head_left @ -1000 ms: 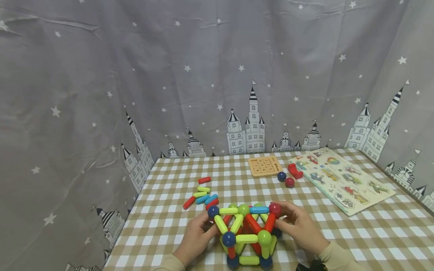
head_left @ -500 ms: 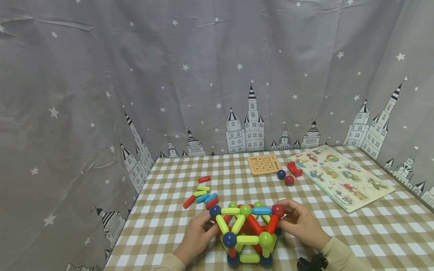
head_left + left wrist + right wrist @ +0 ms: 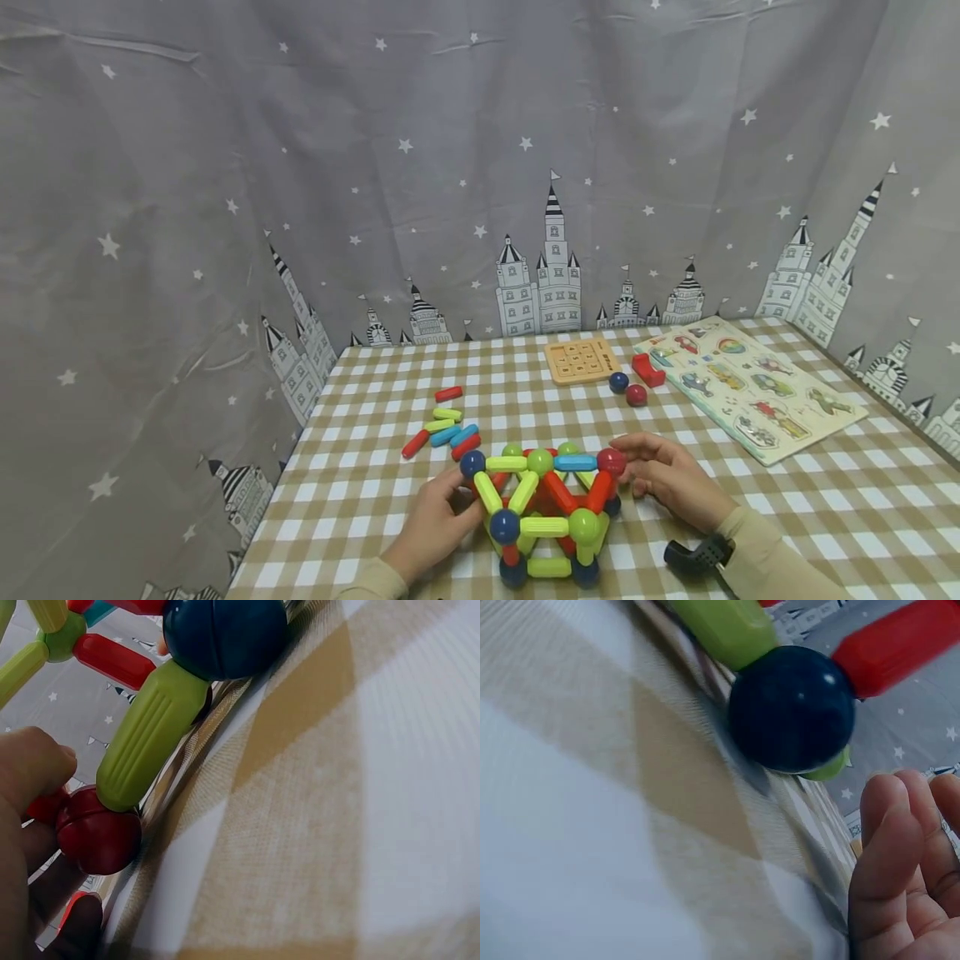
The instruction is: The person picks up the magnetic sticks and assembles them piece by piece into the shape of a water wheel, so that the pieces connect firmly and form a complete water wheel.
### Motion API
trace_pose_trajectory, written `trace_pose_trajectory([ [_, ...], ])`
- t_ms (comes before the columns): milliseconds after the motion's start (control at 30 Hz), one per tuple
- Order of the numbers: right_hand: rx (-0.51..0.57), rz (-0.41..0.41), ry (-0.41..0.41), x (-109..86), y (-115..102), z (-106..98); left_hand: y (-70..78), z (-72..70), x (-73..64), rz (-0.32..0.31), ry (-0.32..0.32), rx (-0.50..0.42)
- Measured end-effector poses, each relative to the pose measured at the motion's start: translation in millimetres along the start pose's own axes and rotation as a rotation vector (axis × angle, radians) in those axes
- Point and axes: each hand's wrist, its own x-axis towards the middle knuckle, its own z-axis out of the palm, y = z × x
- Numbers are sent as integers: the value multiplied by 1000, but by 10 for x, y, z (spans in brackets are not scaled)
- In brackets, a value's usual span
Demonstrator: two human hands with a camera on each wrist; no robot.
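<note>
A frame of magnetic building sticks and balls [image 3: 545, 527] stands on the checked cloth in front of me, in lime, red and blue. My left hand [image 3: 435, 525] grips its left side. The left wrist view shows the thumb and fingers around a low corner, by a dark red ball [image 3: 97, 829] joined to a lime stick [image 3: 154, 735]. Beside the frame's right side, near the crimson top ball [image 3: 611, 461], is my right hand [image 3: 675, 479]. Its fingers are loosely bent and hold nothing; in the right wrist view they sit apart from a dark blue ball [image 3: 791, 709].
Several loose sticks [image 3: 442, 435] lie behind the frame to the left. Farther back are a wooden number puzzle [image 3: 581, 360], a loose blue ball [image 3: 618, 382], a loose red ball [image 3: 636, 395] and a red curved block [image 3: 648, 370]. A picture board [image 3: 757, 387] lies at right.
My right hand has let go of the frame's right corner and drawn slightly away to the right. The left hand stays at its side, and the view has shifted a little.
</note>
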Motion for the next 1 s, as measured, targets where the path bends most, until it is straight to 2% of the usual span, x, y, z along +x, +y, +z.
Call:
trace_pose_trajectory([
  [200, -149, -16, 5, 17, 13, 2, -6, 9, 28, 30, -14, 11],
  [433, -264, -68, -93, -3, 7, -13, 7, 7, 33, 10, -16, 2],
  [600, -335, -112, -130, -34, 15, 10, 3, 7, 28, 16, -11, -14],
  [800, -416, -97, -94, -31, 36, 74, -18, 4, 18, 25, 18, 10],
  [1000, -446, -93, -57, -18, 52, 111, -9, -11, 12, 8, 34, 48],
])
